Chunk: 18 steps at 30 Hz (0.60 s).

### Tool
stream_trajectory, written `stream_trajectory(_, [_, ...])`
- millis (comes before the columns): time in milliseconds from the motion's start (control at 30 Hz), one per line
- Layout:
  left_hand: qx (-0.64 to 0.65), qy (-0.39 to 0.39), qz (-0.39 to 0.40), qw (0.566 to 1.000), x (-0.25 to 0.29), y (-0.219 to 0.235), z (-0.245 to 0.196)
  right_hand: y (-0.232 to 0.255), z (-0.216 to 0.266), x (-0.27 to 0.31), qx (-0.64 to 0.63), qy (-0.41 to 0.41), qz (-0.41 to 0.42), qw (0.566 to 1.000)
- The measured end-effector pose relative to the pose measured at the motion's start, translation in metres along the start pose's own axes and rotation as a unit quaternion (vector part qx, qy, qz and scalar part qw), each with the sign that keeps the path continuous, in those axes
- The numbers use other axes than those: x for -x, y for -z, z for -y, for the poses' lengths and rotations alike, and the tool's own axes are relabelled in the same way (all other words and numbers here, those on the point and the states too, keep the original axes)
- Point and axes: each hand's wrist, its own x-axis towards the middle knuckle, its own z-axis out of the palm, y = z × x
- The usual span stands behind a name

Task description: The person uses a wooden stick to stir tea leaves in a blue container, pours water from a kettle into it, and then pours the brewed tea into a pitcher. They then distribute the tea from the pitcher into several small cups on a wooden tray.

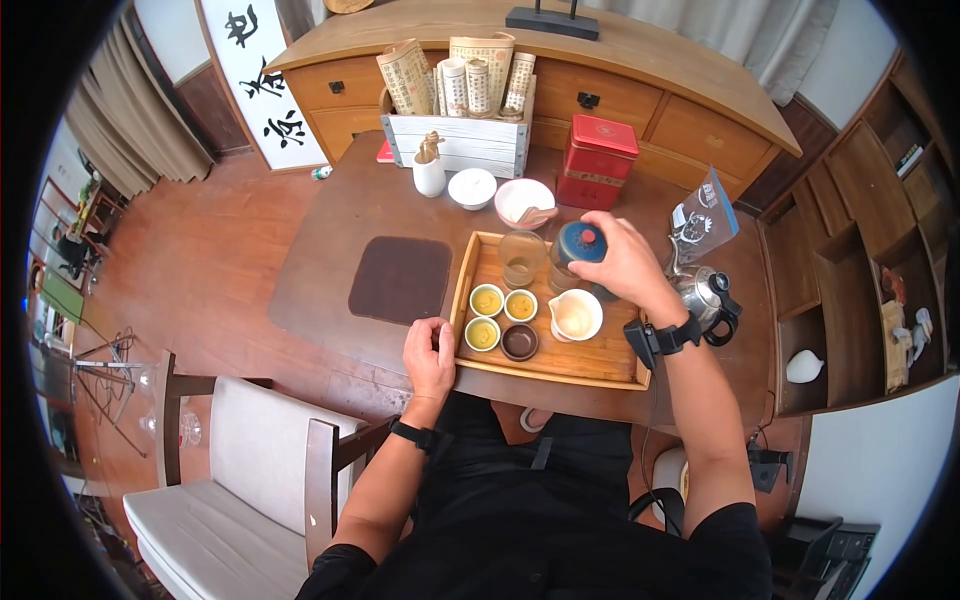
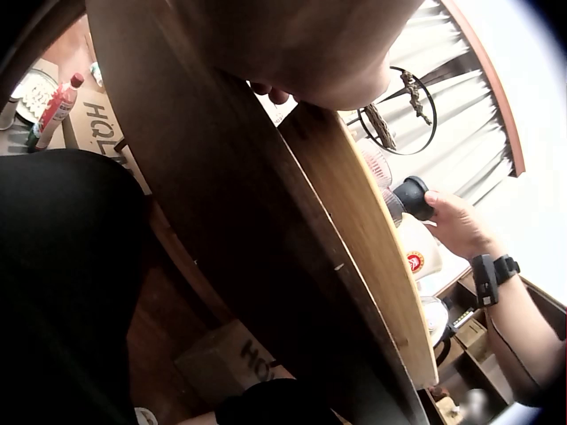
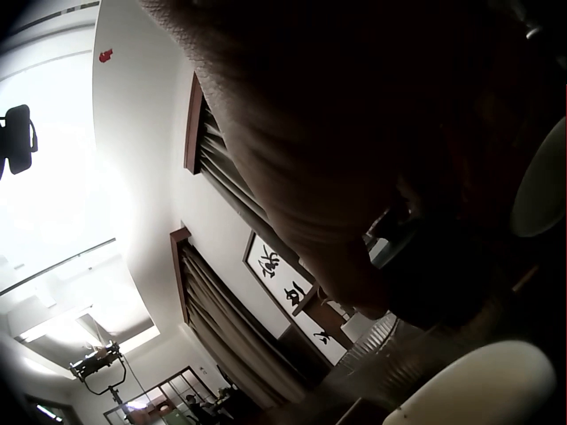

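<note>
My right hand (image 1: 622, 262) holds a dark blue-topped infuser cup (image 1: 581, 241) with a red button, fingers and thumb curled round its top. The infuser stands over the back of a wooden tray (image 1: 610, 372), beside a ribbed clear glass (image 1: 521, 262). In the left wrist view the infuser's dark top (image 2: 412, 197) shows between fingers and thumb. My left hand (image 1: 430, 358) rests loosely curled at the tray's left edge, holding nothing. On the tray are a white pitcher (image 1: 577, 314), several small cups of yellow tea (image 1: 487, 300) and a dark brown cup (image 1: 519, 342).
A steel kettle (image 1: 708, 297) and a clear pouch (image 1: 702, 218) stand right of the tray. Behind it are a red tin (image 1: 597, 160), a pink-rimmed bowl (image 1: 524, 203), a white bowl (image 1: 472, 188), a white vase (image 1: 429, 177) and a crate of scrolls (image 1: 455, 145). A dark mat (image 1: 400, 279) lies left.
</note>
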Motion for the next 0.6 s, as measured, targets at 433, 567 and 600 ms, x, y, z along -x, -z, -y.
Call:
stream_trajectory(433, [-0.001, 0.001, 0.007, 1.000, 0.000, 0.000, 0.002, 0.039, -0.038, 0.038, 0.044, -0.089, -0.046, 0.994])
stream_trajectory(567, [-0.006, -0.004, 0.008, 1.000, -0.001, 0.001, -0.001, 0.027, -0.045, 0.042, 0.041, -0.116, -0.018, 0.992])
stream_trajectory(600, [-0.007, -0.006, 0.008, 1.000, -0.001, 0.001, -0.001, 0.025, -0.045, 0.042, 0.040, -0.116, -0.019, 0.992])
